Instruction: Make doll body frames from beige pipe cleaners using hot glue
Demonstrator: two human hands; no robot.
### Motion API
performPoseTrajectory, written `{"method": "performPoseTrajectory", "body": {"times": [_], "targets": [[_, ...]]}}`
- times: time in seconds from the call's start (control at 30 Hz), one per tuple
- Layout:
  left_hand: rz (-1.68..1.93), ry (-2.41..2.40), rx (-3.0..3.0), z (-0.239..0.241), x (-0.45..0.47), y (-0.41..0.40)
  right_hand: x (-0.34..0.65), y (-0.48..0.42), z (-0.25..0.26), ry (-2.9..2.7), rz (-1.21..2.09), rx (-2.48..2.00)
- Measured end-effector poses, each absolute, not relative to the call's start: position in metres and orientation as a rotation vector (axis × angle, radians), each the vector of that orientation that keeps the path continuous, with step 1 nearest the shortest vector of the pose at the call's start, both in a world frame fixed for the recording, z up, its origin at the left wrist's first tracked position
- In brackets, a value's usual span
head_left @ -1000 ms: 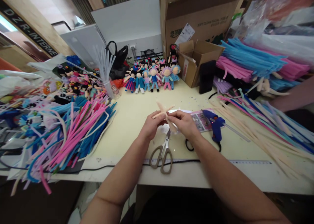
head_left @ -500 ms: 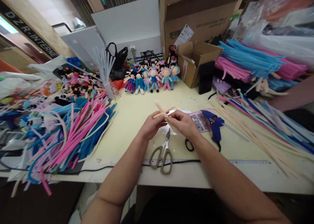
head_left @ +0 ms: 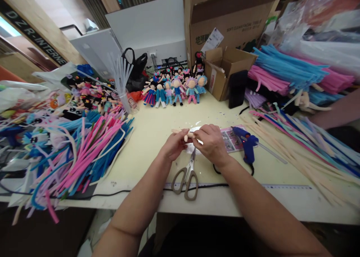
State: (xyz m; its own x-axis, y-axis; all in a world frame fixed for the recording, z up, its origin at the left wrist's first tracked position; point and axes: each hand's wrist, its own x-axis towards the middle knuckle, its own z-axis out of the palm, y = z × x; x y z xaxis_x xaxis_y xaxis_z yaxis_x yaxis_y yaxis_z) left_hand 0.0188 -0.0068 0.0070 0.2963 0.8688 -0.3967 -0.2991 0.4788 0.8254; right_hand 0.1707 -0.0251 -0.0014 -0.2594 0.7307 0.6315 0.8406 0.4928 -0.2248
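Note:
Between my two hands is a small beige piece of bent pipe cleaners (head_left: 190,135), partly covered by fingers. My left hand (head_left: 177,143) pinches it from the left, with one beige end sticking out past the fingers. From the right, my right hand (head_left: 211,142) grips it with bent fingers, the back of the hand turned up. Just below the hands lie scissors (head_left: 185,180) with grey-brown handles, points toward the hands. A blue glue gun (head_left: 247,144) with a small red light rests to the right of my right hand, beside a printed picture sheet (head_left: 231,140).
Pink and blue pipe cleaners (head_left: 92,152) are heaped on the left. Beige strips (head_left: 292,155) lie on the right. Several finished dolls (head_left: 177,92) stand at the back near a small cardboard box (head_left: 221,77) and a black phone (head_left: 237,89). A cable (head_left: 120,192) crosses the front.
The beige piece has been turned, its crossed ends no longer pointing up. My right hand has rolled over and risen slightly, its back now facing up. Scissors and glue gun stay put.

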Motion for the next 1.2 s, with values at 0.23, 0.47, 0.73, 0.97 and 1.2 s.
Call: {"method": "performPoseTrajectory", "body": {"times": [0.23,0.47,0.73,0.97,1.2], "targets": [[0.86,0.94,0.825,0.006,0.017,-0.003,0.173,-0.025,-0.002,-2.073,-0.22,-1.271],[0.87,1.018,0.9,-0.001,0.015,0.001,0.174,-0.025,-0.002,-2.093,-0.188,-1.261],[0.928,1.083,0.993,-0.001,0.017,-0.001,0.176,-0.024,-0.003,-2.087,-0.12,-1.244],[0.993,1.131,1.079,-0.008,0.019,-0.001,0.176,-0.025,-0.003,-2.033,0.005,-1.297],[1.111,1.088,0.987,-0.002,0.016,0.003,0.187,-0.049,0.023,-1.979,0.24,-1.284]]}}
